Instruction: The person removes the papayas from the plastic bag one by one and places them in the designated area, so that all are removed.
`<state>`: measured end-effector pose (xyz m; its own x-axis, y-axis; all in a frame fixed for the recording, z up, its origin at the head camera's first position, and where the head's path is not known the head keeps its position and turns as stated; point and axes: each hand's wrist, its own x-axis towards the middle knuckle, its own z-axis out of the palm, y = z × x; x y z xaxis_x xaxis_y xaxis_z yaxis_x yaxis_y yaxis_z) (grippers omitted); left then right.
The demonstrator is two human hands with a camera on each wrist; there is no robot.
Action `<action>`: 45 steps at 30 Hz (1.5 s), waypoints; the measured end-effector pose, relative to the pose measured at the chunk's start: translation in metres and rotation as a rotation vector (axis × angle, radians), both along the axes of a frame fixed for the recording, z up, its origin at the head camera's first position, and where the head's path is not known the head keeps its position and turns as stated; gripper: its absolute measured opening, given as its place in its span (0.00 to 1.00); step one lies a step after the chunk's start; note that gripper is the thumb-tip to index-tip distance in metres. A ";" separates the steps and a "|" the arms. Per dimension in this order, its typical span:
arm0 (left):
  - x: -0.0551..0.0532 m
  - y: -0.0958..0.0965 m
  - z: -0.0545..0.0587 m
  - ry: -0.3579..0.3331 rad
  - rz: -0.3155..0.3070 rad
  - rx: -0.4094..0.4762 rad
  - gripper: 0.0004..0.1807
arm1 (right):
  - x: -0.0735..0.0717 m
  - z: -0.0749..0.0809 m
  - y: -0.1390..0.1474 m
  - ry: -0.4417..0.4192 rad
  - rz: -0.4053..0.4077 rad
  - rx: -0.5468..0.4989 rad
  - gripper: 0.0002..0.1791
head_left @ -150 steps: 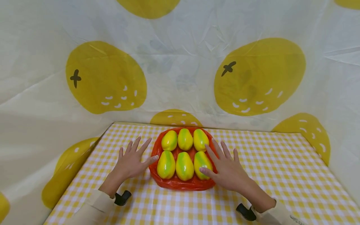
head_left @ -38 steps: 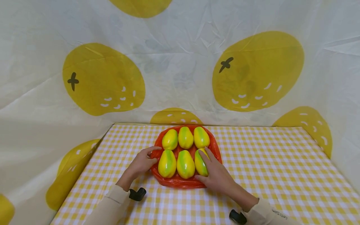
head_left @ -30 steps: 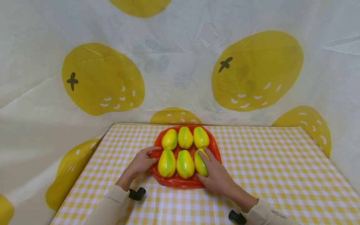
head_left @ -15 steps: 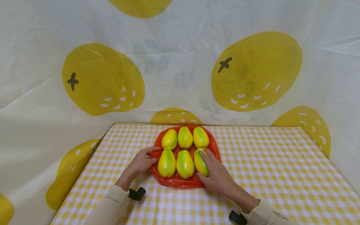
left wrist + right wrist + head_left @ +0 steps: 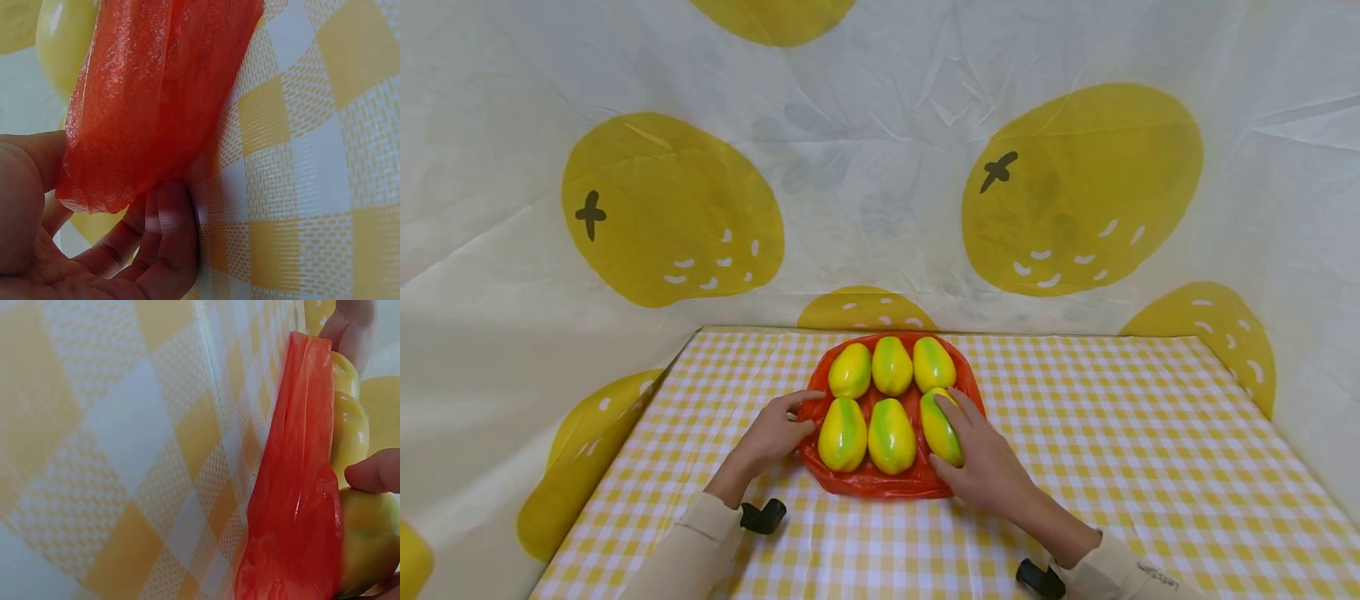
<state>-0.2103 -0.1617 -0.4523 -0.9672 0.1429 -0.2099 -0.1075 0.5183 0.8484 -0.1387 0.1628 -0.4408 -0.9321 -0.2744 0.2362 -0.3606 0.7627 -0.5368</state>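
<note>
A round tray in red plastic film [image 5: 887, 486] holds yellow-green papayas with a glossy skin, in a back row and a front row of three each. My left hand [image 5: 769, 432] grips the tray's left rim; in the left wrist view its fingers [image 5: 172, 228] curl in below the red film [image 5: 150, 106]. My right hand [image 5: 988, 462] holds the front right papaya [image 5: 940, 429], which leans with its top to the left. In the right wrist view my thumb [image 5: 378, 474] presses against this papaya [image 5: 365, 540], and its far side is hidden by the hand.
The table has a yellow and white checked cloth [image 5: 1112, 433]. A pale sheet with large yellow fruit prints [image 5: 880, 167] hangs close behind the table and at both sides. Each wrist wears a black camera mount, the left one [image 5: 763, 517] and the right one [image 5: 1040, 577].
Both hands were spread beside the tray; the left has since taken its rim and the right a papaya. In the last half second that papaya has tilted and shifted slightly right.
</note>
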 end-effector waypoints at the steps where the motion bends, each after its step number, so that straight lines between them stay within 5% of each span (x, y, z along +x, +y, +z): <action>1: 0.000 0.000 0.000 0.001 -0.001 0.000 0.25 | 0.000 0.000 0.001 0.003 0.002 0.000 0.44; 45: 0.002 -0.001 0.000 -0.001 -0.007 -0.012 0.26 | -0.006 0.021 0.026 0.016 -0.038 0.034 0.43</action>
